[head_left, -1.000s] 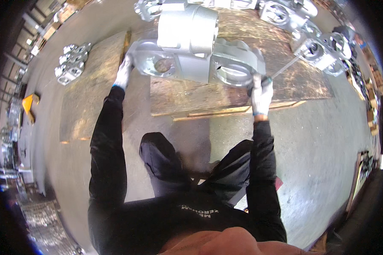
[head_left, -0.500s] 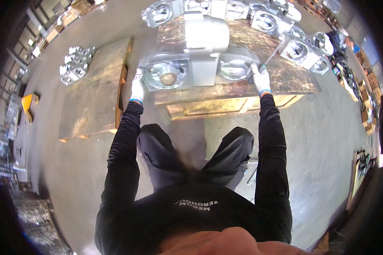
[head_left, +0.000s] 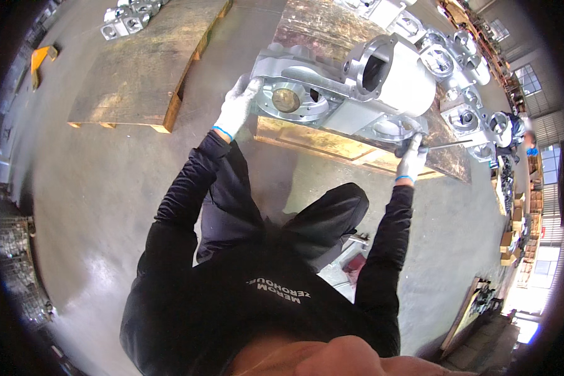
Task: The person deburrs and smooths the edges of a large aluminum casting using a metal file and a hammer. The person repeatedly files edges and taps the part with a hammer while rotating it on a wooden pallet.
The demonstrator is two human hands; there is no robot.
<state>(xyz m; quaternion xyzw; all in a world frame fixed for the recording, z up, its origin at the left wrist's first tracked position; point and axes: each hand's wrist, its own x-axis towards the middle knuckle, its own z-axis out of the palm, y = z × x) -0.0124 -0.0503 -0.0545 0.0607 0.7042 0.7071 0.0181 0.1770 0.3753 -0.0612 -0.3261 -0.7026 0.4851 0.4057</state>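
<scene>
Working left to right, we first note a bare wooden pallet [head_left: 138, 81] on the concrete floor [head_left: 94, 207] at far left, with a few small grey castings [head_left: 128, 15] beyond its far corner; the pallet itself carries nothing that we can see. Next, our left hand [head_left: 237, 108], in a white glove, lies spread against the left end of the large silver cast housing [head_left: 341, 91], fingers curled over its rim beside a round bore with a brownish centre. The housing rests on a second wooden pallet [head_left: 332, 141], tilted, its big cylindrical body and open square port facing up and to the right — it is steadied by hand at both ends, not lying free. Our right hand [head_left: 412, 160], also gloved, is closed around a slim metal tool [head_left: 448, 145] at the housing's right flange. We judge the work on that flange to be in progress; whether any fastener is done or left we cannot tell, the spot being too small. Further right, a row of similar castings [head_left: 464, 94] stands along the far edge of that pallet — untouched. Their open bores appear empty, as far as the view shows.
</scene>
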